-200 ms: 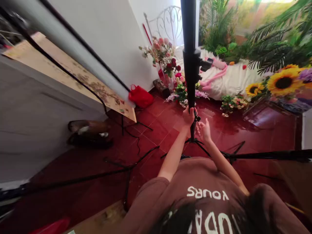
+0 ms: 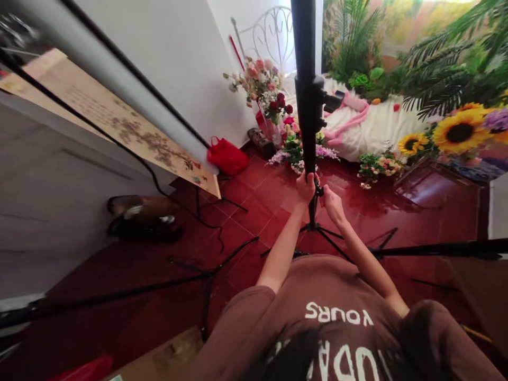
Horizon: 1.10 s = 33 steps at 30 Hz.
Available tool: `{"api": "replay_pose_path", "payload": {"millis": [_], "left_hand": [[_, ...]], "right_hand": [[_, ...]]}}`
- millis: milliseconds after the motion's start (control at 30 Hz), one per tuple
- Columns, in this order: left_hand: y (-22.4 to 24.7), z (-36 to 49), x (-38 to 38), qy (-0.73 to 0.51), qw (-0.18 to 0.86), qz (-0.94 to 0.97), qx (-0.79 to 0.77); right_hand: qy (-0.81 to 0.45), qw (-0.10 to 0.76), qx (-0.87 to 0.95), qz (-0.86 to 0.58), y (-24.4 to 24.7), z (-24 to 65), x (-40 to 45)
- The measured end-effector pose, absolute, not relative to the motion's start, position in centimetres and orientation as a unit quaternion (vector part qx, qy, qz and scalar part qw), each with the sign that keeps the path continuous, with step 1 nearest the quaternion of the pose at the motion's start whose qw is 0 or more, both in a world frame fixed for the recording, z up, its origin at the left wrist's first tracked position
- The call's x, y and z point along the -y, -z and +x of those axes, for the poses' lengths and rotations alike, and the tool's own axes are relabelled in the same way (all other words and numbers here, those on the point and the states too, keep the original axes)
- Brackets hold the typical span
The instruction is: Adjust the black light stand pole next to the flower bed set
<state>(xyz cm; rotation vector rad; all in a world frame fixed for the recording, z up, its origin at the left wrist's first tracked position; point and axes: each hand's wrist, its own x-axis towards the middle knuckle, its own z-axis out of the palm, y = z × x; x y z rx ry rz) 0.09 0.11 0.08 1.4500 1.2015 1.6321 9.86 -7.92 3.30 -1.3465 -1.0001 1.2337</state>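
A black light stand (image 2: 309,121) rises upright in front of me, its legs spread on the floor. My left hand (image 2: 305,188) is wrapped round the lower part of the pole. Just right of it, my right hand (image 2: 331,203) is closed on a small black locking knob (image 2: 319,190) on the stand's side; the fingertips are partly hidden. Higher up the pole sticks out another black clamp knob (image 2: 334,101), which neither hand touches.
More black stands lie across my left (image 2: 159,286) and right (image 2: 440,248). A red bag (image 2: 227,156) sits by the wall near a long printed panel (image 2: 135,127). Flowers (image 2: 270,90), sunflowers (image 2: 454,132) and a white-covered bed (image 2: 357,132) fill the far side.
My right hand has turned and closed from an open pose onto the locking knob. My left hand keeps its hold on the pole. The view has shifted slightly.
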Motion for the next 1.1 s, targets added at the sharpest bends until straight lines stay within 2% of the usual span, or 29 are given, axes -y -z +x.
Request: {"api": "replay_pose_path", "payload": {"millis": [100, 233, 300, 400, 467, 567, 633, 700, 867, 967, 1100], "left_hand": [[-0.2, 0.2, -0.2, -0.625, 0.32, 0.553, -0.448], [-0.3, 0.3, -0.3, -0.625, 0.325, 0.553, -0.444], [-0.3, 0.4, -0.3, -0.627, 0.323, 0.551, -0.447], [-0.2, 0.4, -0.4, -0.623, 0.328, 0.547, -0.454], [-0.1, 0.4, -0.5, -0.623, 0.331, 0.55, -0.448], [0.0, 0.3, -0.5, -0.628, 0.326, 0.554, -0.438], [0.0, 0.2, -0.5, -0.628, 0.328, 0.557, -0.434], [-0.1, 0.1, -0.5, -0.627, 0.332, 0.56, -0.427], [-0.4, 0.1, -0.5, -0.626, 0.329, 0.562, -0.429], [-0.5, 0.1, -0.5, -0.625, 0.313, 0.567, -0.436], [-0.4, 0.0, -0.5, -0.627, 0.313, 0.572, -0.427]], "right_hand": [[-0.536, 0.522, 0.389, -0.537, -3.3, 9.4, 7.0], [-0.741, 0.507, 0.225, -0.379, -2.9, 8.1, 6.9], [-0.772, 0.519, 0.175, -0.323, -2.7, 7.7, 7.2], [-0.771, 0.495, 0.17, -0.362, -2.4, 7.6, 7.6], [-0.716, 0.487, 0.215, -0.451, -2.2, 8.0, 7.9], [-0.508, 0.501, 0.391, -0.582, -2.3, 9.5, 8.3], [-0.348, 0.452, 0.535, -0.623, -2.7, 10.7, 8.3], [-0.24, 0.368, 0.638, -0.632, -3.2, 11.9, 7.9], [-0.121, 0.219, 0.784, -0.568, -4.4, 13.3, 6.0], [-0.068, 0.192, 0.819, -0.537, -4.9, 13.7, 5.4], [-0.044, 0.197, 0.834, -0.513, -4.6, 14.0, 5.0]]}}
